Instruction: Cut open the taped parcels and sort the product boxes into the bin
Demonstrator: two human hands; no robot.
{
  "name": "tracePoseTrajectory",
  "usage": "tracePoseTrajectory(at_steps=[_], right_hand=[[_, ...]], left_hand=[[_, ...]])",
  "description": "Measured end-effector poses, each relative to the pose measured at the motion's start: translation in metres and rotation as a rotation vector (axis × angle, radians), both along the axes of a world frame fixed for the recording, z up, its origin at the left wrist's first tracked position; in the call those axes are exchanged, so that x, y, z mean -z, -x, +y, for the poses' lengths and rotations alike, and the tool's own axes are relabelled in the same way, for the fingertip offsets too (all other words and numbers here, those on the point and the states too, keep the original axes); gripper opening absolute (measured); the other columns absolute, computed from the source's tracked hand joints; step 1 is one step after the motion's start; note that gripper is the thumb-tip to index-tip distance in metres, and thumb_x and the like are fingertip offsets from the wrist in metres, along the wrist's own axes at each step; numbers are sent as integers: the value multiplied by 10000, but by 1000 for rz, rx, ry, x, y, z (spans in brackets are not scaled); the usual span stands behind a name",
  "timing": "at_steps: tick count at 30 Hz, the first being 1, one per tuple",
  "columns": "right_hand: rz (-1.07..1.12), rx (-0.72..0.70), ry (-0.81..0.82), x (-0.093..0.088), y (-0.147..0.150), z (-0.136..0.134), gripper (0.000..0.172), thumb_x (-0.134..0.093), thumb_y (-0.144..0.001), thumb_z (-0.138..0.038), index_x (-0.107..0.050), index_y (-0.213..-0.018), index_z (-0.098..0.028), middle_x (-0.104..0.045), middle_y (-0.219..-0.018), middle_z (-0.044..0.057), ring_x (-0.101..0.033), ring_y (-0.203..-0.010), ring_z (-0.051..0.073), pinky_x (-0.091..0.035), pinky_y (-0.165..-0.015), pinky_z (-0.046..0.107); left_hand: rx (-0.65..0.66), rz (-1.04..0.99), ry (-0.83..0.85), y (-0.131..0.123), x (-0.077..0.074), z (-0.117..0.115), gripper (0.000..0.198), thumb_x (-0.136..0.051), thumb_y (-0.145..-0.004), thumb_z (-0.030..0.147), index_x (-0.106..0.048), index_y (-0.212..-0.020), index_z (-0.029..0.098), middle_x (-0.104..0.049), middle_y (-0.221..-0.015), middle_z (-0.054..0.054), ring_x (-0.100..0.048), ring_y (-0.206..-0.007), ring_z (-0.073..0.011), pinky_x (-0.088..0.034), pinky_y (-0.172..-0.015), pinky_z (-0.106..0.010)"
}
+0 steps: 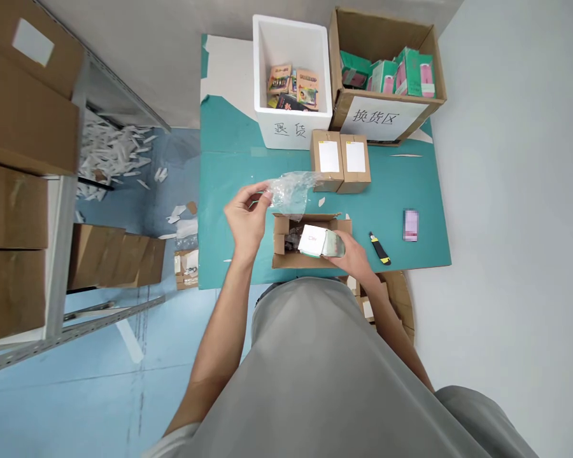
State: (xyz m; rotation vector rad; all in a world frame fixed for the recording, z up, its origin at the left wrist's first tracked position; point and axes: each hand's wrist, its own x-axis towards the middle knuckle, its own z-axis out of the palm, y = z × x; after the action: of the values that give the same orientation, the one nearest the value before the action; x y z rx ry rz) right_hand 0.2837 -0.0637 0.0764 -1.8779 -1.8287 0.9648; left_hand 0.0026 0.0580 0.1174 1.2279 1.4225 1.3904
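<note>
My left hand (248, 213) pinches a crumpled piece of clear plastic wrap (291, 191) that hangs out to the right over the table. In my right hand (351, 256) is a small white and green box (314, 241), its white end turned to the left. That box is above an open cardboard carton (279, 257) near the table's front edge. Some clear, crinkled packing material (293, 238) shows inside the carton; the box hides the rest. My right fingers are partly hidden behind the box.
Behind the carton stand two small closed cartons (328, 159) on the green table (229, 203). A white foam box (291, 121) of booklets and a labelled carton (386, 121) of green boxes stand farther back. A utility knife (379, 249) and a phone (410, 226) lie right. Shelving with cartons (23, 114) is left.
</note>
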Motion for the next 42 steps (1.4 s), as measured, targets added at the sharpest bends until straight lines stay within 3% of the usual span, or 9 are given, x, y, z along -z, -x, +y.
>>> tracePoseTrajectory(at_steps=[3, 6, 11, 13, 16, 20, 28, 38, 42], right_hand=[[100, 54, -13, -6, -2, -1, 750, -881, -891, -463, -622, -1568, -269, -721, -1576, 161, -718, -1403, 426, -639, -1106, 570], [226, 130, -39, -21, 2, 2, 825, -922, -863, -546, -612, -1575, -267, -750, -1528, 153, -737, -1342, 412, -650, -1090, 569], [369, 184, -4, -52, 11, 5, 872, -960, -820, -589, -639, -1557, -252, -786, -1453, 130, -753, -1286, 388, -674, -1058, 539], [419, 154, 14, -62, 14, 5, 884, -964, -822, -595, -641, -1576, -265, -784, -1464, 120, -752, -1295, 385, -671, -1075, 539], [467, 100, 53, -72, 19, 4, 886, -971, -825, -615, -655, -1581, -281, -805, -1422, 102, -768, -1259, 382, -673, -1076, 559], [516, 67, 74, -78, 26, 3, 939, -984, -806, -657, -651, -1599, -279, -816, -1405, 94, -781, -1241, 373, -668, -1100, 562], [583, 55, 91, -75, 31, 1, 1049, -950, -836, -687, -553, -1729, -306, -773, -1528, 70, -729, -1401, 368, -635, -1181, 531], [616, 85, 52, -69, 38, -7, 1277, -902, -894, -731, -197, -1887, -346, -783, -1464, 67, -708, -1461, 374, -619, -1211, 549], [623, 94, 41, -66, 43, -9, 1313, -848, -912, -802, -101, -1895, -352, -702, -1611, 81, -690, -1490, 368, -611, -1236, 546]], left_hand=[[105, 89, 66, 8, 5, -7, 322, -831, -959, 486, -838, -1120, 208, -852, -1217, -99, -794, -981, -208, -652, -814, -307], [315, 207, 108, 6, 0, -22, 276, -821, -946, 473, -853, -1027, 211, -834, -1350, -133, -798, -1163, -283, -669, -804, -336], [366, 176, -59, -2, -48, -39, 342, -794, -1021, 519, -840, -1237, 258, -727, -1586, -132, -676, -1484, -345, -662, -1110, -482], [485, 44, -79, -6, -68, -36, 453, -813, -1016, 584, -803, -1361, 291, -699, -1625, -119, -630, -1557, -344, -625, -1198, -498], [655, -106, -40, -13, -83, -27, 484, -858, -971, 657, -834, -1299, 301, -719, -1592, -114, -669, -1515, -356, -649, -1171, -517], [719, -183, -1, -19, -80, -20, 421, -902, -932, 649, -884, -1152, 290, -797, -1459, -119, -757, -1367, -352, -700, -1019, -496], [655, -204, -11, -22, -80, -22, 313, -941, -922, 582, -910, -1038, 293, -851, -1302, -98, -804, -1257, -336, -694, -964, -489], [694, -121, 6, -27, -82, -21, 221, -854, -1000, 508, -918, -991, 296, -853, -1302, -86, -784, -1279, -335, -675, -1044, -520], [728, -148, 14, -30, -74, -17, 297, -818, -1022, 559, -914, -1080, 284, -825, -1398, -98, -733, -1395, -360, -625, -1150, -547]])
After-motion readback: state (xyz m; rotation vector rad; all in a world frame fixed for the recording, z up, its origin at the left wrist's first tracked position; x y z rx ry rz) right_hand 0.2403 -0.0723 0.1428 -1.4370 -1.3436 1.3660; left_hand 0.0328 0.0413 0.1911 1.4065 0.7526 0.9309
